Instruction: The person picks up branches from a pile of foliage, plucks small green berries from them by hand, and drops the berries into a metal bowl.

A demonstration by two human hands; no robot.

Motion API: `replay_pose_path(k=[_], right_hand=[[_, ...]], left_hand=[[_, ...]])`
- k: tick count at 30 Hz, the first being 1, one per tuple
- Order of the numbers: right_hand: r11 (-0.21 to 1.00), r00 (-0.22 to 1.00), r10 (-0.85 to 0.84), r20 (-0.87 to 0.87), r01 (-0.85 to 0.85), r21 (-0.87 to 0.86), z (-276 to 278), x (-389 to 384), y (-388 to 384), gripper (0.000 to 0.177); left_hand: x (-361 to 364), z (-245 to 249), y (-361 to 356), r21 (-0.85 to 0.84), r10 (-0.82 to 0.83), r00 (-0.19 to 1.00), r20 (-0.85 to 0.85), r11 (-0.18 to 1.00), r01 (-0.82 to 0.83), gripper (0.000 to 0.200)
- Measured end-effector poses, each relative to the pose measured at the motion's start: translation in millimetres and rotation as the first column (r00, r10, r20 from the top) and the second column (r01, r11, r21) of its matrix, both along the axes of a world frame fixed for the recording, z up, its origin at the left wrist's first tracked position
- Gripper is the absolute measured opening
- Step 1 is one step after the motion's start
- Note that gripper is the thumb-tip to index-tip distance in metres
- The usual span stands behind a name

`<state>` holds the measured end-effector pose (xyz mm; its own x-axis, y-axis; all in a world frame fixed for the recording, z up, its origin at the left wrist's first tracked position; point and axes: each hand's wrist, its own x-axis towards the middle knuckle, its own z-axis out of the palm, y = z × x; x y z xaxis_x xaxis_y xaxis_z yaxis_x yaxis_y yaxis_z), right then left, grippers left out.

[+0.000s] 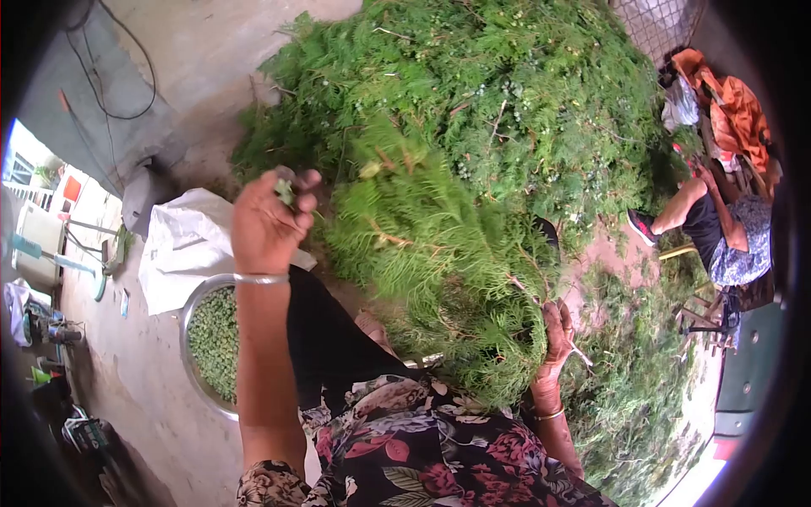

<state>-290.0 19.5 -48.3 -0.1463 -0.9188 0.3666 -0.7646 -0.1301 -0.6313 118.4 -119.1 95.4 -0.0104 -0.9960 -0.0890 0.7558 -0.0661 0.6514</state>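
Observation:
My left hand (272, 215), with a bracelet at the wrist, is raised above the left side with its fingers curled round a few small green cones (285, 191). My right hand (555, 334) grips the woody stem of a leafy evergreen branch (414, 228). The branch spreads left from that hand across my lap, its far end blurred. Below and left of my left hand, a metal basin (189, 359) holds many small green cones (213, 342), partly hidden by my forearm.
A large heap of cut evergreen branches (507, 110) rises in front. More cuttings (625, 380) cover the floor at right. A white sack (182, 245) lies beside the basin. Another person (735, 237) sits at the right, near orange cloth (726, 110). A fan (72, 262) stands at left.

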Motion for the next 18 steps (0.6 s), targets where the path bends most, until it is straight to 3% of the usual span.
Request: replay_pose_path(k=[2, 6, 8, 9, 10, 12, 13, 14, 16, 17, 18], right_hand=[[0.999, 0.999, -0.027, 0.027, 0.026, 0.046, 2, 2, 1, 0.073], [1.000, 1.000, -0.002, 0.019, 0.002, 0.006, 9, 5, 0, 0.067], [1.000, 0.992, 0.012, -0.124, -0.011, 0.014, 22, 10, 0, 0.061], [0.997, 0.998, 0.051, -0.024, -0.053, -0.061, 24, 9, -1, 0.043], [0.997, 0.999, 0.041, -0.032, -0.043, -0.057, 26, 8, -3, 0.043], [0.997, 0.979, 0.071, 0.193, -0.071, -0.006, 28, 6, -4, 0.029], [0.993, 0.952, 0.116, 0.284, -0.116, -0.015, 18, -2, -3, 0.031], [0.994, 0.954, 0.111, 0.277, -0.112, -0.013, 5, -12, -3, 0.031], [0.953, 0.803, -0.151, 0.576, -0.036, 0.300, -16, -31, -4, 0.041], [0.974, 0.955, 0.023, 0.296, -0.088, 0.207, -14, -37, -2, 0.051], [0.975, 0.957, 0.020, 0.290, -0.083, 0.206, 4, -26, -4, 0.051]], left_hand=[[-20, -10, 18, -0.080, 0.029, 0.992, 0.123, 0.997, -0.020, 0.023], [-57, -22, 58, 0.029, -0.002, 0.982, 0.188, 1.000, -0.004, 0.025], [-70, -40, 76, 0.007, -0.069, 0.917, 0.394, 0.997, 0.072, 0.020], [-78, -47, 83, 0.068, -0.168, 0.831, 0.530, 0.985, 0.155, 0.019], [-85, -54, 89, 0.139, -0.261, 0.716, 0.647, 0.964, 0.225, 0.018], [-102, -78, 101, 0.196, -0.374, 0.632, 0.679, 0.922, 0.335, 0.021], [-112, -85, 103, 0.156, -0.364, 0.578, 0.730, 0.913, 0.378, 0.023], [-121, -89, 104, 0.118, -0.347, 0.523, 0.779, 0.899, 0.421, 0.026], [-139, -79, 102, 0.098, -0.351, 0.528, 0.773, 0.889, 0.447, 0.028], [-145, -76, 100, 0.077, -0.349, 0.530, 0.773, 0.881, 0.468, 0.030], [-149, -75, 99, 0.073, -0.350, 0.533, 0.770, 0.879, 0.472, 0.030]])
